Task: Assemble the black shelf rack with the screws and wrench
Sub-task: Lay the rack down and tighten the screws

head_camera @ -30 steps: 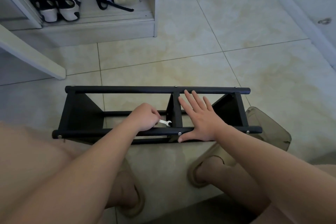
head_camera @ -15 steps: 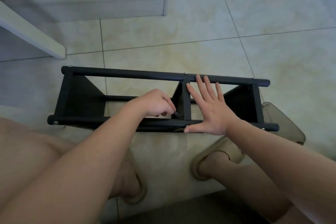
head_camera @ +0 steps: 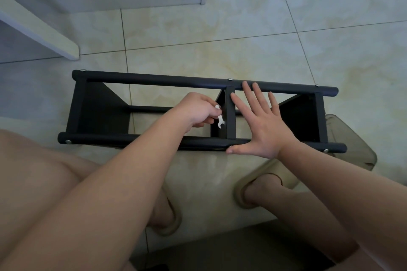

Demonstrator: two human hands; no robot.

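Black shelf rack (head_camera: 154,79) lies on the tile floor, with wrench work going on at its centre divider (head_camera: 230,114).
Left hand (head_camera: 196,112) is just left of the divider, fingers curled round a small white wrench (head_camera: 219,120) whose open end hangs beside the divider's face. Right hand (head_camera: 262,125) is just right of the divider, fingers straight and spread, flat on the frame with the thumb on the near rail. Rack looks stiff and light (smooth tubes, may roll), best braced at a rail close to the divider. Wrench is thin and easy to drop. Screw head (head_camera: 229,79) sits on the far rail at the divider's top. Well right of the divider is a smoky translucent tub (head_camera: 356,145); contents cannot be told.
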